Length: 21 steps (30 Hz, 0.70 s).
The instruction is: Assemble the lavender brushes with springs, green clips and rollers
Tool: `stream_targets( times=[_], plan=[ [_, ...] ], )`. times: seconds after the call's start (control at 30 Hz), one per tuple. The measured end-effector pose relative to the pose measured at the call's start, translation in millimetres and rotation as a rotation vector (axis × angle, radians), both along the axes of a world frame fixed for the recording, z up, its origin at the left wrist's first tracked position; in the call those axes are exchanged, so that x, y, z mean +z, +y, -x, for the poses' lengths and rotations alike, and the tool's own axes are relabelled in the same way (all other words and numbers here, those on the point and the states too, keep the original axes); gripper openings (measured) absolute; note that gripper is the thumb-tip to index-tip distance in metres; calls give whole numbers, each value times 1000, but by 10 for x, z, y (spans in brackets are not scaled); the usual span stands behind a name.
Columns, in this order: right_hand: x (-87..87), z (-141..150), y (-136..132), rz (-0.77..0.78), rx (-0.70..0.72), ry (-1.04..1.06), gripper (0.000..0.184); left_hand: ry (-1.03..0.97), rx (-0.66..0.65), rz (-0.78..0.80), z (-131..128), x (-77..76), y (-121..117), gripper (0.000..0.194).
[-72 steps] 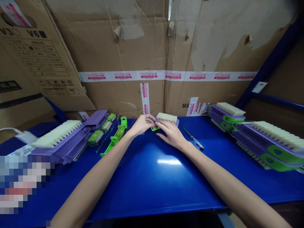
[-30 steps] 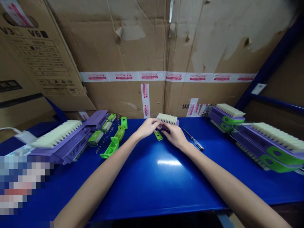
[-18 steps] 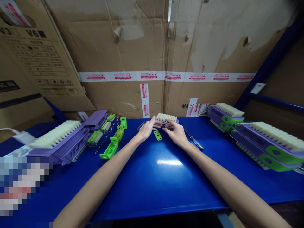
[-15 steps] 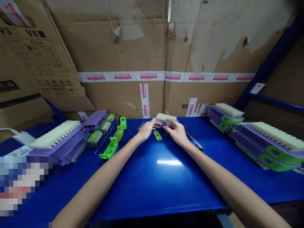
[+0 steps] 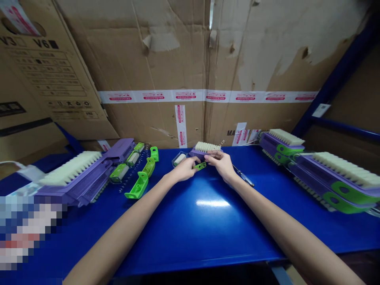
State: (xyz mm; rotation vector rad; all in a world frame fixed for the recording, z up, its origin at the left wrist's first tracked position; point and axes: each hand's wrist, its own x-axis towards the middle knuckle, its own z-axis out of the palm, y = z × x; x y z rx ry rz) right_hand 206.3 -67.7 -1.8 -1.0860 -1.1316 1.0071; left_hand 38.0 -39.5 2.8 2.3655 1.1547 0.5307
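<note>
My left hand (image 5: 185, 169) pinches a small flat green plastic plate (image 5: 200, 166) with holes, raised at an angle off the table. Just right of it, my right hand (image 5: 220, 163) has its thumb and fingers closed close to the plate's end. A thin coil spring (image 5: 222, 143) sticks out above that hand and seems held in it, though the fingers hide its lower part. Behind both hands lies a purple brush head (image 5: 194, 151) with pale bristles. Left of it is a clear case (image 5: 175, 160) with a whitish piece inside.
A screwdriver (image 5: 245, 177) lies right of my right hand. Green end caps (image 5: 139, 187), green-and-clear cases (image 5: 119, 173) and springs lie to the left, beside purple brushes (image 5: 78, 178). More purple brushes (image 5: 314, 168) are stacked at right. Cardboard (image 5: 148, 118) walls the blue table's (image 5: 190, 229) back.
My left hand has left the brush head and picked the green plate off the table. The clear case is now uncovered. The spring above my right hand has shifted right.
</note>
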Motion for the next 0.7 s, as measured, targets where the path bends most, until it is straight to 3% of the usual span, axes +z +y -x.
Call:
stream_targets(
  times=[0.1,0.3,0.5,0.7],
  plan=[
    [-5,15,2,4,-13,-28,40,-214,51,127,-50,-37,11,34],
    [13,33,-11,33,14,176,40,-575,122,391,-113,-71,-4,28],
    [19,34,-2,59,-21,237,37,-643,151,373,-116,-95,-14,7],
    [40,61,-33,45,-23,184,38,-646,113,323,-138,-84,-46,23]
  ],
)
